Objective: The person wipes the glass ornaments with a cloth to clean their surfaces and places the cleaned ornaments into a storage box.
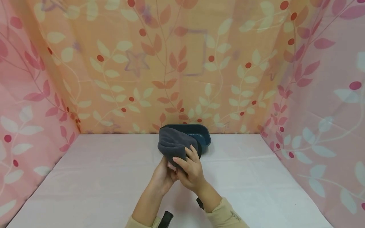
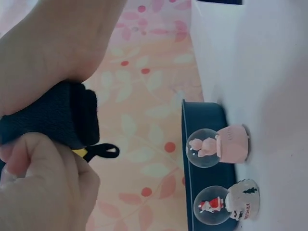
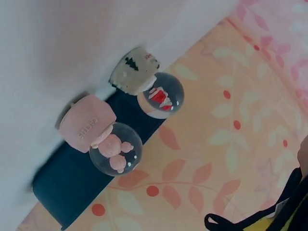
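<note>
Both hands hold a folded dark grey cloth (image 1: 176, 142) in front of me, raised above the table. My right hand (image 1: 192, 169) lies over its near right side, fingers bent round the fabric. From below and the left, my left hand (image 1: 162, 177) grips it, its fingers partly hidden. A small pinkish patch shows between the hands; I cannot tell what it is. In the left wrist view the cloth (image 2: 53, 115) has a hanging loop (image 2: 103, 151) and a bit of yellow. The right wrist view catches only its edge and loop (image 3: 221, 222).
A dark blue bin (image 1: 203, 134) stands at the table's back edge. Before it, hidden in the head view, are a pink-based snow globe (image 2: 233, 144) and a white-based one (image 2: 244, 199) with a red-and-white figure. Patterned curtains (image 1: 171, 63) enclose the white table (image 1: 114, 177).
</note>
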The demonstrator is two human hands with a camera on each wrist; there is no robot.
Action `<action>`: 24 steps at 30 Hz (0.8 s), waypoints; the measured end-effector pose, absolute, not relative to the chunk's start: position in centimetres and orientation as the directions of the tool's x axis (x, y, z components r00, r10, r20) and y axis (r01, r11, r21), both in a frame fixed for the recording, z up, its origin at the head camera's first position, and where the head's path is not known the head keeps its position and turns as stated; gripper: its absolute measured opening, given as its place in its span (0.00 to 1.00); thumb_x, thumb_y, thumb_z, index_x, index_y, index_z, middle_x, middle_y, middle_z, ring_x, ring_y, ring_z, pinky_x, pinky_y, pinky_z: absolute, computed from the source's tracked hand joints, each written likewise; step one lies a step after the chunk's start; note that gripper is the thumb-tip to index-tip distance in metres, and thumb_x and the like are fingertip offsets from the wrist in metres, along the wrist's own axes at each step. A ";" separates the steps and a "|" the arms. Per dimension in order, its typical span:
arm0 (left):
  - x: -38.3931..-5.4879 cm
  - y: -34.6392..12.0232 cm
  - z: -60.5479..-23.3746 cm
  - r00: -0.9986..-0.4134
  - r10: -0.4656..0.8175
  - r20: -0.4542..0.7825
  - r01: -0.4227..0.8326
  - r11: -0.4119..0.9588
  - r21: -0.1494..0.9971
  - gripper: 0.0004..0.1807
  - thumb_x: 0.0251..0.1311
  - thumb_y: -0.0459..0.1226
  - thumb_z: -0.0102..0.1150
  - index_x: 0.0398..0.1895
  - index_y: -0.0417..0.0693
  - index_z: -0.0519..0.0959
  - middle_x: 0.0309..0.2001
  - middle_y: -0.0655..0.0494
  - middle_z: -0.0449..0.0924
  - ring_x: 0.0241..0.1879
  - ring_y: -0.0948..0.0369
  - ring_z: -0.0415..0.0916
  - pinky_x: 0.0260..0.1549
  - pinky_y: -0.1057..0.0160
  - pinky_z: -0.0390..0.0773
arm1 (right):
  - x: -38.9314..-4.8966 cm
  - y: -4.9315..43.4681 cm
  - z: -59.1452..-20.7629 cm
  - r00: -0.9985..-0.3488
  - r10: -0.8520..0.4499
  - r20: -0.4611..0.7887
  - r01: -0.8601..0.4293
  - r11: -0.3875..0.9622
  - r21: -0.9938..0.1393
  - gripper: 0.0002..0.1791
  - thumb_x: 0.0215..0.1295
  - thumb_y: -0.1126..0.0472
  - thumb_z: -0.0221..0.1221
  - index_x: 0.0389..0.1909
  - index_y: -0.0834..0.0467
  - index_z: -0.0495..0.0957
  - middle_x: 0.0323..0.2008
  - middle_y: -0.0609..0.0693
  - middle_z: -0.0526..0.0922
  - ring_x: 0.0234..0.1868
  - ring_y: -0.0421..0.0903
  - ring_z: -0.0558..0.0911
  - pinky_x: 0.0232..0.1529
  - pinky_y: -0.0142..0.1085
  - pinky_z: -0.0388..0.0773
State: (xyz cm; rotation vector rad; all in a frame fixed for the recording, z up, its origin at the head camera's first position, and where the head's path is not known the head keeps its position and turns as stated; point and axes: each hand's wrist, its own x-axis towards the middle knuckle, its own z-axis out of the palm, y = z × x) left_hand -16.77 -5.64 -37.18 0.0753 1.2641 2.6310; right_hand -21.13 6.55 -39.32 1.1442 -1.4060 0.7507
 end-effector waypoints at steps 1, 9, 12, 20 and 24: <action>-16.8 -5.7 -37.2 -0.972 0.233 -0.040 -0.177 -0.606 0.776 0.23 0.73 0.56 0.35 0.34 0.54 0.75 0.23 0.63 0.72 0.20 0.71 0.70 0.28 0.70 0.74 | -21.3 6.6 -39.3 0.089 -0.215 0.972 -0.937 0.313 0.155 0.11 0.71 0.62 0.47 0.47 0.60 0.75 0.37 0.57 0.85 0.50 0.59 0.79 0.47 0.66 0.69; -17.0 -5.9 -37.3 -0.948 0.317 -0.002 -0.186 -0.552 0.813 0.25 0.77 0.51 0.32 0.28 0.52 0.76 0.19 0.60 0.71 0.18 0.68 0.66 0.23 0.71 0.67 | -21.6 7.0 -39.4 0.001 -0.115 0.993 -0.986 0.168 0.021 0.17 0.60 0.72 0.47 0.49 0.63 0.75 0.44 0.64 0.80 0.52 0.58 0.76 0.57 0.47 0.70; -17.1 -6.1 -37.2 -0.942 0.335 -0.012 -0.198 -0.527 0.826 0.23 0.77 0.46 0.31 0.31 0.49 0.74 0.21 0.59 0.71 0.18 0.67 0.64 0.21 0.70 0.64 | -21.0 7.1 -39.2 -0.141 -0.067 0.988 -0.987 0.081 -0.136 0.26 0.49 0.77 0.47 0.52 0.62 0.75 0.47 0.66 0.77 0.48 0.56 0.76 0.51 0.38 0.73; -17.3 -6.5 -37.3 -0.928 0.372 -0.014 -0.217 -0.510 0.832 0.21 0.76 0.49 0.36 0.37 0.46 0.75 0.21 0.58 0.71 0.15 0.65 0.66 0.17 0.70 0.62 | -19.5 7.4 -38.0 -0.673 0.010 0.740 -0.733 -0.149 -0.664 0.31 0.55 0.77 0.44 0.52 0.45 0.78 0.52 0.41 0.77 0.48 0.42 0.73 0.46 0.31 0.73; -17.3 -6.7 -37.4 -0.924 0.382 -0.008 -0.214 -0.500 0.839 0.18 0.76 0.49 0.37 0.43 0.47 0.74 0.21 0.58 0.71 0.14 0.66 0.66 0.17 0.70 0.63 | -19.7 7.7 -37.3 -0.833 -0.069 0.548 -0.493 -0.357 -0.793 0.31 0.59 0.73 0.40 0.53 0.39 0.76 0.55 0.49 0.71 0.47 0.44 0.74 0.44 0.32 0.76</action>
